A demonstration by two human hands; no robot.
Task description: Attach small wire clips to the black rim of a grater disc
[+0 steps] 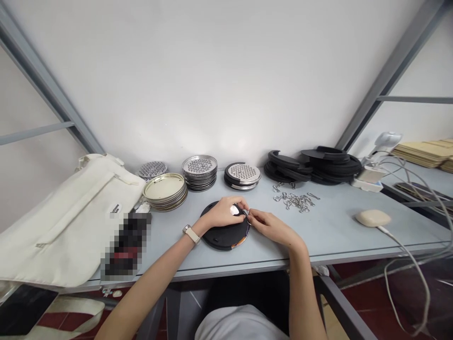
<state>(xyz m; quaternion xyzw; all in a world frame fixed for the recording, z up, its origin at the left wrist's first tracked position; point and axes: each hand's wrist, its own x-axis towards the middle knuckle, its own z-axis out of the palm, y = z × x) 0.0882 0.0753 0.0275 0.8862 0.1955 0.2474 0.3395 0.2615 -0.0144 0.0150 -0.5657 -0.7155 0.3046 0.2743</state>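
A round black disc (pixel 221 236) lies flat on the table in front of me, with a strip of colour showing at its lower right rim. My left hand (pixel 225 212) reaches over its top, fingers curled in to the right edge, where they meet a small shiny metal clip (pixel 247 216). From the other side my right hand (pixel 271 226) pinches at the same clip, thumb and fingertips together. A white patch (pixel 234 209) shows by my left fingers. The fingertips partly hide the clip. Similar small metal clips (pixel 300 202) lie loose to the upper right.
Along the wall stand perforated metal discs (pixel 200 166), gold-coloured lids (pixel 163 187), a black-rimmed grater-like disc (pixel 242 174) and black rings (pixel 329 165). A white bag (pixel 81 212) leans at the left. A cream device (pixel 373 217) with a cable sits at the right.
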